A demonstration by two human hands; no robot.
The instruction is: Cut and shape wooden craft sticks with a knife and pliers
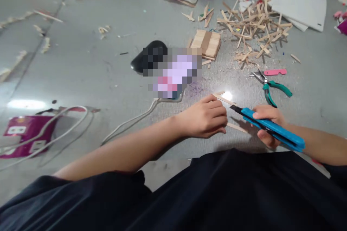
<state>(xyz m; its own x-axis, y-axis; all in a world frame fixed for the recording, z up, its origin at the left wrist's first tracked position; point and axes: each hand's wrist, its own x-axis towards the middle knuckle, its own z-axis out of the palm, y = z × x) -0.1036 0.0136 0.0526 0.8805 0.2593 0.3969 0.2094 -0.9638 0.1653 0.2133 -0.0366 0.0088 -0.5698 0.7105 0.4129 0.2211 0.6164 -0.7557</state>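
My left hand [206, 120] is closed, its fingers pinching a thin wooden stick [222, 98] against the grey floor. My right hand [267, 122] is wrapped round a blue utility knife [273, 130], whose dark blade tip [235, 108] touches the stick beside my left fingers. A second wooden stick [236, 127] lies flat between my two hands. My dark clothing fills the bottom of the view.
Green-handled pliers [271, 89] and a pink strip [275, 72] lie just beyond my right hand. Farther off are a stack of joined sticks [207, 43], a heap of loose stick pieces [255, 29], white boards [298, 1], a pixelated phone [173, 72] with a white cable, and a magenta power strip [24, 130].
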